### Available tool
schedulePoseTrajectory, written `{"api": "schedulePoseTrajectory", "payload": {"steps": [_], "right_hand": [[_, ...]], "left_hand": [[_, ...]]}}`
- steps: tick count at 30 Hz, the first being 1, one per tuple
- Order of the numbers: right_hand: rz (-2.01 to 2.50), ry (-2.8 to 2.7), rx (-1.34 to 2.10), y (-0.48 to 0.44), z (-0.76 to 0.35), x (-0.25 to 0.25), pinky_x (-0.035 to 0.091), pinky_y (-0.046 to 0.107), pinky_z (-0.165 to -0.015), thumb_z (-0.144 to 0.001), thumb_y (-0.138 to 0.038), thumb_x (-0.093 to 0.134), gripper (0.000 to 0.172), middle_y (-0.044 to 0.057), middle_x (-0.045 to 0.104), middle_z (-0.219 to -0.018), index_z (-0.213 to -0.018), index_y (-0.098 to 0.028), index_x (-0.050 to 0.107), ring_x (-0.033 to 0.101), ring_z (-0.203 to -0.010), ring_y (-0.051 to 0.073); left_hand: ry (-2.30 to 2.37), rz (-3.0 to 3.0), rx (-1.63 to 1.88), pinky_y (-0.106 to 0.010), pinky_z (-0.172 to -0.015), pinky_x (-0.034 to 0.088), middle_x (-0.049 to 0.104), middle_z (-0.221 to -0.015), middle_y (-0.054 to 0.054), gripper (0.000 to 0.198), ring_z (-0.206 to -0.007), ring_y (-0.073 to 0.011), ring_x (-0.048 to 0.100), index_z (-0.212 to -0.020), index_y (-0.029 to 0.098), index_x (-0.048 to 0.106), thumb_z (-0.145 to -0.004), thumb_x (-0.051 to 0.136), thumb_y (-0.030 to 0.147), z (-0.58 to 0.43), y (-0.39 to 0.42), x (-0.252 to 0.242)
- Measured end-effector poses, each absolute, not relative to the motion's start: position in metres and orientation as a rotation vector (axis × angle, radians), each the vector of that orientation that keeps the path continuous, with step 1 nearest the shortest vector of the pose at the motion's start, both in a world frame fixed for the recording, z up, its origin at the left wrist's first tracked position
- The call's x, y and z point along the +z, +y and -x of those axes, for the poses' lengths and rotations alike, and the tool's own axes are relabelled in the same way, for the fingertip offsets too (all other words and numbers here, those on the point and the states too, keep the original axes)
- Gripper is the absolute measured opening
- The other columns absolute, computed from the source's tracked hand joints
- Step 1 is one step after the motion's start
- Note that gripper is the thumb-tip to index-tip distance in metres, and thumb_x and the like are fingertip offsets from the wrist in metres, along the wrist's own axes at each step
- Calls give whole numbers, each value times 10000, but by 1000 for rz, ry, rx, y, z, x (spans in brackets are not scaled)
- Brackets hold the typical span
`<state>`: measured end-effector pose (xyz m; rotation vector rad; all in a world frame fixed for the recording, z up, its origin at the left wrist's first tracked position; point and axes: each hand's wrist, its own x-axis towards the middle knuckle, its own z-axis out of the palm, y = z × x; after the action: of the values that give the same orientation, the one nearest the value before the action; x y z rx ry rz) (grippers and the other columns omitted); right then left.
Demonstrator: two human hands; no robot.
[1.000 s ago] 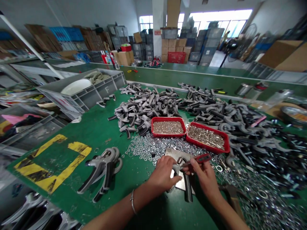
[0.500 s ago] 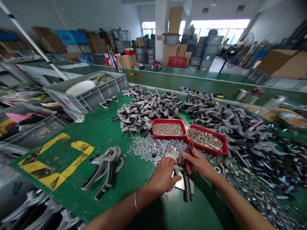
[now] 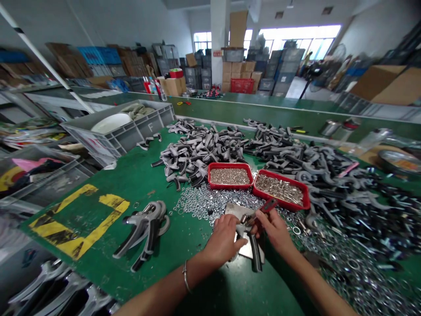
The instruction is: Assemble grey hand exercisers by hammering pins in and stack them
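Black-gray clamp (image 3: pixel 255 252) on steel plate (image 3: pixel 234 210), gripped by closed left hand (image 3: pixel 223 240); red-handled tool (image 3: pixel 268 205) pinched in right hand (image 3: pixel 274 230); loose washers (image 3: pixel 210 205) alongside.

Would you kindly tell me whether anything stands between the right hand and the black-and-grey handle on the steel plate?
Nothing visible does. The right hand is right at the black-and-grey handle, pinching a red-handled tool over it, while the left hand holds the handle on the steel plate.
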<state>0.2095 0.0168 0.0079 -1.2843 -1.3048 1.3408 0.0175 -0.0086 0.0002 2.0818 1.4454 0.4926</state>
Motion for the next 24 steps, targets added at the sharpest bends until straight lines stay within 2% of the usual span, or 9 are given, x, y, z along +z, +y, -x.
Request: {"api": "schedulePoseTrajectory", "payload": {"steps": [9,15,19,22,24], "right_hand": [[1329,-1376,1233,12,-205,-1,484,289,-483,-936,-532,518,286,-22,683,-615,-919,-252,461,621,-477,179],[1494,-1686,899,9,-194,11,439,345,-629,-916,-450,543,213,15,640,-698,-921,-240,506,610,-619,226],[1401,-1711,929,20,-188,13,409,351,-662,-894,-434,568,203,12,600,-728,-879,-235,535,551,-659,216],[1332,-1664,1009,24,-183,22,433,334,-620,-873,-506,590,276,3,579,-702,-817,-243,526,524,-639,192],[1295,-1608,1072,20,-180,35,418,302,-494,-907,-581,498,328,-36,503,-592,-843,-259,508,459,-521,167]], "left_hand": [[1442,-2069,498,-434,-1014,357,555,-1192,-91,386,-1145,-284,463,-1157,177,533,-831,681,320,-18,-8,0],[1370,-2043,488,-426,-1019,361,557,-1202,-86,406,-1153,-280,474,-1166,197,552,-808,709,308,-13,-6,4],[1424,-2035,463,-435,-996,376,567,-1198,-90,392,-1150,-288,484,-1166,198,562,-817,705,306,-15,-6,9],[1483,-2049,399,-452,-974,389,576,-1183,-108,373,-1128,-303,495,-1141,170,575,-822,699,320,-20,-7,16],[1504,-2064,368,-457,-967,393,582,-1175,-114,365,-1120,-309,497,-1128,157,583,-821,697,318,-22,-6,20]]}}
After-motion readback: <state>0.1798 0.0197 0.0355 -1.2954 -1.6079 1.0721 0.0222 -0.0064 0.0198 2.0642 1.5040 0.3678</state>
